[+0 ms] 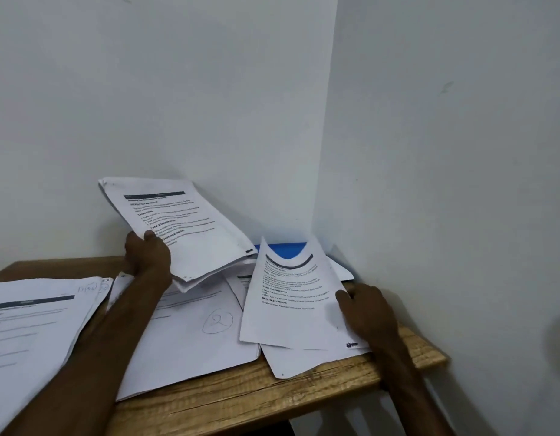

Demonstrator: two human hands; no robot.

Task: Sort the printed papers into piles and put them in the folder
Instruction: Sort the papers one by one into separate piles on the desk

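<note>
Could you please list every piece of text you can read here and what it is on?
"TASK GOAL": raised stack.
"TASK DESCRIPTION": raised stack, curled sheet.
"REQUIRED PROPS": both again.
"2", circled: flat sheet.
Body text, handwriting on left pile: too blurred.

Left grip [146,253] raised, pinching paper stack [190,221], right grip [368,311] lower, thumb seemingly pinching a sheet [288,309]

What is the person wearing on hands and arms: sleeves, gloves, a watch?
Nothing visible. The left hand and right hand are bare, no gloves; the left forearm and right forearm show no sleeve, watch or bracelet up to the frame edge.
</note>
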